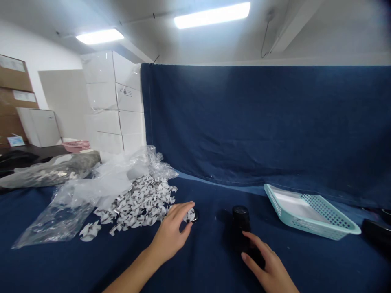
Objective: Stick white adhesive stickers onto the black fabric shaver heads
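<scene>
Your left hand point(171, 235) is arched, thumb and fingers standing apart, around a small round dark piece with a shiny rim point(196, 216). That piece lies right at the fingertips, with a pale bit showing in the gap on its near side; you cannot tell from this view whether the fingers press on it. Just beyond and to the left of the same hand spreads a heap of small white-and-grey parts point(149, 201), its nearer edge running close to your knuckles. A little cluster of the parts point(90, 231) sits apart from the heap, farther left of the hand. Behind the heap, clear plastic bags point(73, 207) lie crumpled on the blue-covered tabletop point(210, 252).

Your right hand point(270, 266) is also parted, thumb and forefinger spread beside a black object point(241, 215) with a round top. Its upper end rises just ahead of your fingers, while its lower part is too dark to make out, so whether you touch it is unclear. Beyond that hand, to its right, rests a light-green basket point(317, 228) with perforated sides and something white point(296, 205) inside. Well ahead of both hands hangs a dark blue curtain point(259, 130).
</scene>
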A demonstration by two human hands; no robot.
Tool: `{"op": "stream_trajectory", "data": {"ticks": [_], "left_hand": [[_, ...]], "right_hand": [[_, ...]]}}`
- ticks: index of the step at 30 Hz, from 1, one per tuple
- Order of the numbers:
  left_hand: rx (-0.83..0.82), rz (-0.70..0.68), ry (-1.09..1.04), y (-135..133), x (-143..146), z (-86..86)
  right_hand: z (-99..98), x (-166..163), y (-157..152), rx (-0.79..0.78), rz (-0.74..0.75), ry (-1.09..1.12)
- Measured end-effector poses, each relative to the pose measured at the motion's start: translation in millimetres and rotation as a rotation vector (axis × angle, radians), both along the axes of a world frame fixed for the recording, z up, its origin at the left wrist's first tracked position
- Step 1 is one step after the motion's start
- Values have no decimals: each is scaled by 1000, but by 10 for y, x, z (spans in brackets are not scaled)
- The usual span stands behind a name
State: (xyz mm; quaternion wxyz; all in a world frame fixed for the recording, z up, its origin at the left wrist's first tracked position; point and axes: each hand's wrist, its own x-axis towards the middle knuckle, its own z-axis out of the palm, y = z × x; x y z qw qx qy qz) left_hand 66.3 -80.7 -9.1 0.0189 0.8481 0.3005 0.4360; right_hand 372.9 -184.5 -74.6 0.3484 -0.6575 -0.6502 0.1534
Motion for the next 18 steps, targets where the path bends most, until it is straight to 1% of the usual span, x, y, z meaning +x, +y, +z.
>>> {"op": "stream_trajectory", "data": {"ticks": [7, 12, 18], "left_hand": [[-102, -38, 30, 7, -10, -24], [-131, -77, 53, -9, -8, -22], [-190, -132, 63, -8, -3, -32]], "right_hand": [[7, -11, 2, 24, -2, -6], [32, -19, -22, 15, -10, -11], [12, -19, -16, 27, -16, -15]]}}
